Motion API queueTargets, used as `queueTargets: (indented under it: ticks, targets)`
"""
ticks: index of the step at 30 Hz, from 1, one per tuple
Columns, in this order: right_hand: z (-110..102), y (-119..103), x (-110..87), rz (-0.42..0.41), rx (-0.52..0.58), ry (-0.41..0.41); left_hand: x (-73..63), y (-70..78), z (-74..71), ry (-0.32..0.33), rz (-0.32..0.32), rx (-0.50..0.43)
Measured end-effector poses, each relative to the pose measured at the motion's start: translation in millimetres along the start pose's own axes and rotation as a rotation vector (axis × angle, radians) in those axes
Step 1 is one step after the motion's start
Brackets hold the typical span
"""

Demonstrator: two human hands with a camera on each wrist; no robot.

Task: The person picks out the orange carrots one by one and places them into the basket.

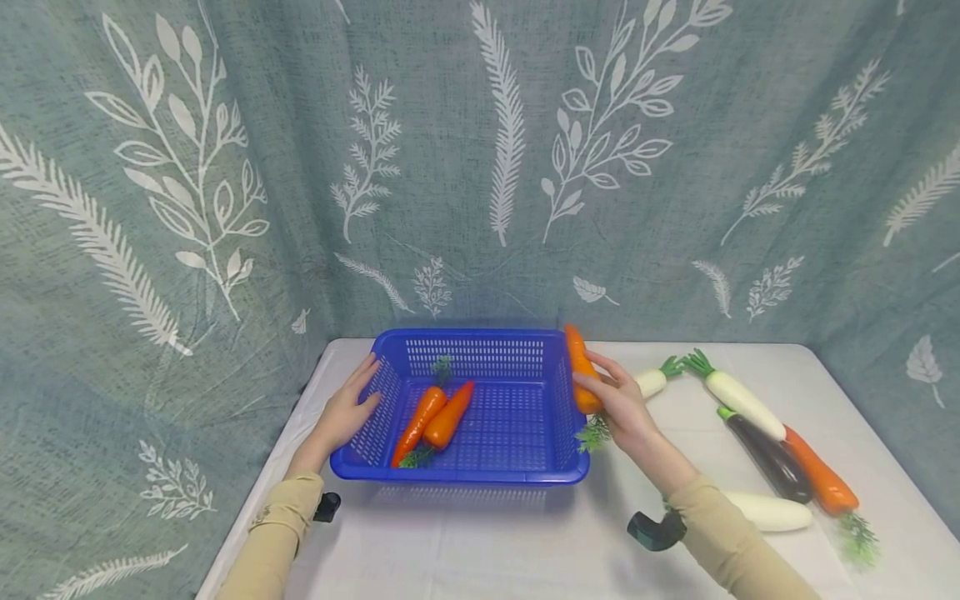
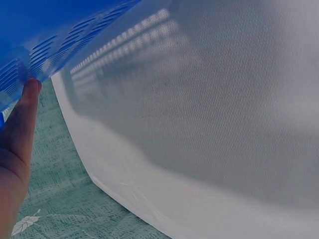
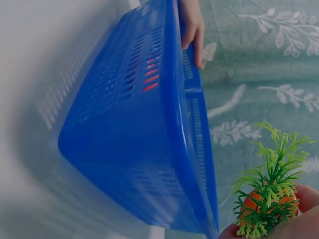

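Note:
A toy carrot (image 1: 582, 371) stands on end over the right rim of the blue plastic basket (image 1: 457, 477); my right hand (image 1: 621, 404) grips it between thumb and fingers. Its green leaves (image 3: 271, 181) stick out below that hand, close by the rim in the right wrist view. My left hand (image 1: 347, 414) rests against the basket's left side with fingers fairly straight, and a fingertip (image 2: 33, 85) meets the slotted wall. Inside the basket lie two more carrots, one longer carrot (image 1: 418, 427) and a shorter carrot (image 1: 450, 415) beside it.
Right of the basket lie white radishes (image 1: 742, 402), with another radish (image 1: 772, 511) partly behind the right sleeve. An eggplant (image 1: 768, 457) and a loose carrot (image 1: 817, 471) lie alongside. A patterned green curtain (image 1: 450, 167) hangs behind the white table (image 1: 465, 550).

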State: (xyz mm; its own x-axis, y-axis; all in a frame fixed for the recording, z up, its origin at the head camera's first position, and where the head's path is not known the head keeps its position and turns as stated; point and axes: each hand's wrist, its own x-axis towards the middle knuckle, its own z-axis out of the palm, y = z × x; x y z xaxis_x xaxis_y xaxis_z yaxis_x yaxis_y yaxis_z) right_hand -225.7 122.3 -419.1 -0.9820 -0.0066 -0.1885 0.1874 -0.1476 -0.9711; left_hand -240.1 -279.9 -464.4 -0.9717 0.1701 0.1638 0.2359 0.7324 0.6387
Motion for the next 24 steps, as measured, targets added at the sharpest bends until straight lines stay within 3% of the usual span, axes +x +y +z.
queueTargets:
  ticks: [9, 16, 24]
  targets:
    - [14, 5, 1.9, -0.001, 0.001, -0.017, -4.6, -2.3, 1.8, 0.066, 0.104, -0.043]
    - [28, 8, 3.2, -0.031, -0.029, -0.033, 0.5, -1.9, 1.3, 0.014, 0.017, -0.02]
    - [48, 15, 6.7, -0.049, 0.034, -0.066, -0.2, 1.9, -0.1, 0.004, -0.003, -0.004]
